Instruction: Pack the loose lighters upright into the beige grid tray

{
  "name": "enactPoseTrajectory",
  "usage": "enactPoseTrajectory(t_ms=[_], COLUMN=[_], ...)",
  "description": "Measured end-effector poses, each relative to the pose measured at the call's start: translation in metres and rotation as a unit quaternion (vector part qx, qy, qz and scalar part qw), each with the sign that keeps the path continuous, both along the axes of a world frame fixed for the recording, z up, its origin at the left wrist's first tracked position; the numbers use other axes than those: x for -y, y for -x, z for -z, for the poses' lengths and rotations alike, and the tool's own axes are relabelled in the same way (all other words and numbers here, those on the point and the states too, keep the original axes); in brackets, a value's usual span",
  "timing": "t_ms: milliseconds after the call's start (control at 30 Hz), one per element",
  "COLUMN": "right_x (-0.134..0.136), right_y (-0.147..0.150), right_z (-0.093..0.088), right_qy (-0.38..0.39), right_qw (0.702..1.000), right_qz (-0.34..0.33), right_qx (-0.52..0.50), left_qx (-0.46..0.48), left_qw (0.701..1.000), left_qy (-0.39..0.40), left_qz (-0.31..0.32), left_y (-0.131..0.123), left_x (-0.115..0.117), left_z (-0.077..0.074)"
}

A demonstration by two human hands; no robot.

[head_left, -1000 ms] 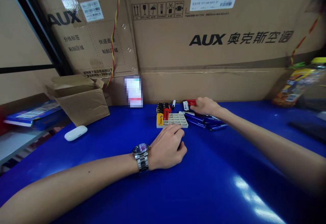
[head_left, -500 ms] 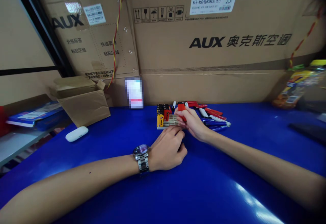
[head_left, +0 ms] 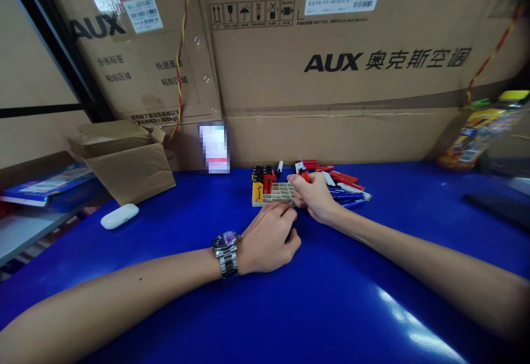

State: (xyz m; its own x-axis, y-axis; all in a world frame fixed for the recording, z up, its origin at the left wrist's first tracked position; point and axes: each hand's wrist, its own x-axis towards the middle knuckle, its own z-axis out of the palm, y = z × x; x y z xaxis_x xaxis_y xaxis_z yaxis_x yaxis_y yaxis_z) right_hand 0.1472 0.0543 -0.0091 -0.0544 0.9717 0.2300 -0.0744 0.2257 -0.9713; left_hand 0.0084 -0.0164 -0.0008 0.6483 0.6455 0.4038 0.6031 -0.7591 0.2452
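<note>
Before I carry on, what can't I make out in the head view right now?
All in the head view:
Red lighter: lower body hidden by the right hand.
Grid tray: right end partly hidden by both hands.
Left hand: its back hides the palm, so whether it holds anything is unclear.
Propped screen: contents pixelated.
Bottle: label text blurred.
Dark flat object: blurred, cut off by the right edge.
</note>
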Motion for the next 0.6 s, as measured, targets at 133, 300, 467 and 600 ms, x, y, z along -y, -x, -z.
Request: enactPoseTrajectory(t_ms=[133, 300, 467, 600], right_x=[0.0017, 0.0022, 0.0017, 0.0014], right_y=[-0.0013, -0.0017, -0.0021, -0.0031], right_z=[-0.0053, -0.0076, -0.0092, -0.0095], right_qy=[0.039, 0.047, 0.061, 0.048], right_qw=[0.997, 0.995, 0.994, 0.995], right_qz=[-0.044, -0.051, -0.064, -0.068], right_qx=[-0.049, -0.072, -0.064, -0.046], left_qx=[-0.005, -0.004, -0.004, -0.007], left_qw=[1.0, 1.0, 1.0, 1.0], left_qy=[0.0, 0.002, 0.005, 0.004], left_qz=[0.0, 0.0, -0.002, -0.002], left_y=[0.0001, -0.0002, -0.0003, 0.0], left_x=[-0.0002, -0.0004, -0.0002, 0.0], left_z=[0.0002, 0.0004, 0.0001, 0.0])
